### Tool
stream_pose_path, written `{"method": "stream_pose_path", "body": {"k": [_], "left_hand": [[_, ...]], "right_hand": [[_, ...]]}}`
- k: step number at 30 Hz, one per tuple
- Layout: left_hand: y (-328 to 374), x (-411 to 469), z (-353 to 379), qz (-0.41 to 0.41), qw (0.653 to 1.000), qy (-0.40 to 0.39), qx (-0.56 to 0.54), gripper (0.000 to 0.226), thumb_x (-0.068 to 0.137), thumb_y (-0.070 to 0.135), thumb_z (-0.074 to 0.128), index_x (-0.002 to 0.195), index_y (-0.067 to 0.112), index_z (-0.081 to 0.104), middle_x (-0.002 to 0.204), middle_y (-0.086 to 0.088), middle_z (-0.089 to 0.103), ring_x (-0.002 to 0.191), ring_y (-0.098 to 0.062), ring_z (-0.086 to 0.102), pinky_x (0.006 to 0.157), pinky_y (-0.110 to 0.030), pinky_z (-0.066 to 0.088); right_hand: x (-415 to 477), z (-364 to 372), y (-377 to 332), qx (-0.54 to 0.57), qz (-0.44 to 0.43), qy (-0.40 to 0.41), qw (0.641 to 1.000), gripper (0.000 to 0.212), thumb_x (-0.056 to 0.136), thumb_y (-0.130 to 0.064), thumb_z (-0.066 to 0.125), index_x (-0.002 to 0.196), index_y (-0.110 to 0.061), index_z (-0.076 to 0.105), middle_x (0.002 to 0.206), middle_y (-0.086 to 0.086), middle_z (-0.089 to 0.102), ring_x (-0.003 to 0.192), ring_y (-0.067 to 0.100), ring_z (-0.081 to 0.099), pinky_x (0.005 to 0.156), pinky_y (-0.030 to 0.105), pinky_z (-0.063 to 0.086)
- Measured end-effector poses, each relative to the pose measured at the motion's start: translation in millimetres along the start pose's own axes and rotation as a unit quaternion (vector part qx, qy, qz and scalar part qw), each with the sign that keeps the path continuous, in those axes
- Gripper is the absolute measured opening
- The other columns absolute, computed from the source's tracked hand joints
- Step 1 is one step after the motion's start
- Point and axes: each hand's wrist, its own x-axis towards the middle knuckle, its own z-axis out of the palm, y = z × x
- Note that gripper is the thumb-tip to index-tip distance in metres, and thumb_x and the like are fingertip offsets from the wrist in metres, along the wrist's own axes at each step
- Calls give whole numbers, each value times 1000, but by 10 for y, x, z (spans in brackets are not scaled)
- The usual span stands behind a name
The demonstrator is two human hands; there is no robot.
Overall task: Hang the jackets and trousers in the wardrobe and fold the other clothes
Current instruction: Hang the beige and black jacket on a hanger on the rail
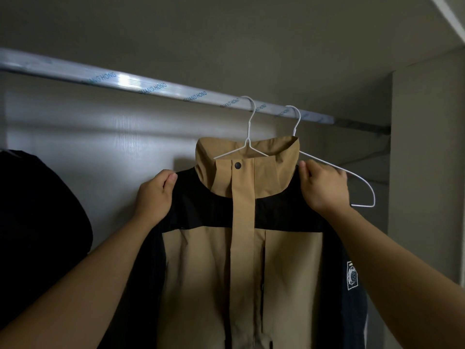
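A tan and black jacket (pixel 241 248) hangs on a white wire hanger (pixel 247 144) whose hook sits over the silver wardrobe rail (pixel 141 83). My left hand (pixel 156 195) grips the jacket's black left shoulder, fingers curled round the cloth. On the other side, my right hand (pixel 323 187) grips the black right shoulder beside the tan collar. A second white wire hanger (pixel 362 187), bare, hangs on the rail just behind and right of the jacket; its arm passes behind my right hand.
A dark garment (pixel 42 217) hangs at the left edge of the wardrobe. The pale back panel (pixel 100 142) lies behind the rail. A side wall (pixel 427 159) closes the wardrobe on the right, near the bare hanger.
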Motion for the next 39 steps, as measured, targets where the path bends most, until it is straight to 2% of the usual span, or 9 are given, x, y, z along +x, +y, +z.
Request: {"method": "stream_pose_path", "body": {"k": [3,8,11,13,15,18,21,28,39], "left_hand": [[1,-17,-9,-7,1000,5,4,24,107,30,43,91,22,60,76,-3,62,71,-18,57,64,-22,42],[72,18,-74,-38,999,0,30,30,107,36,38,83,27,54,72,1,59,70,-19,58,62,-34,44],[219,74,-89,7,993,20,114,27,105,31,43,92,20,64,79,5,61,83,-23,57,83,-42,44],[345,108,-77,55,986,18,157,25,105,29,44,94,20,65,79,8,58,85,-23,56,89,-43,38],[434,132,-67,82,986,-11,147,29,106,30,41,90,20,62,75,8,56,79,-23,57,84,-41,40],[476,152,-48,78,989,-39,121,34,108,30,36,82,17,55,69,4,53,71,-24,55,72,-39,43],[511,138,-30,71,987,-39,137,34,108,29,35,86,13,57,71,1,55,72,-26,54,74,-42,46],[599,132,2,62,985,-36,154,36,108,27,33,89,8,58,76,-5,58,76,-30,56,75,-44,46],[641,196,47,58,977,-37,200,27,105,19,35,81,19,48,67,9,45,69,-21,48,81,-41,40]], "right_hand": [[19,83,-100,-2,-7,24,1000,44,105,-50,23,66,-32,33,60,-15,39,57,-3,27,74,38,30],[-44,152,-96,-10,-19,47,999,41,106,-47,24,67,-35,28,60,-17,33,57,-2,27,71,37,29],[-54,152,-172,-2,-34,54,998,37,104,-43,24,67,-35,24,63,-19,28,62,17,35,69,35,28],[-48,157,-223,16,-56,33,998,30,99,-42,23,69,-36,23,65,-18,30,63,16,35,67,35,27],[-45,153,-255,31,-68,6,997,23,93,-42,21,71,-35,25,66,-16,34,60,11,32,68,36,27],[-46,154,-259,32,-64,-7,997,23,91,-40,19,76,-31,33,67,-11,40,63,19,41,68,37,29],[-49,150,-271,27,-61,-5,998,25,87,-37,17,78,-25,37,67,-8,43,66,26,44,68,39,28],[-46,138,-272,43,-60,-14,997,24,87,-36,17,77,-26,36,66,-11,40,65,22,40,69,38,27],[-93,109,-341,44,-55,-34,997,24,87,-40,13,80,-29,34,67,-12,42,61,17,38,70,38,28]]}}
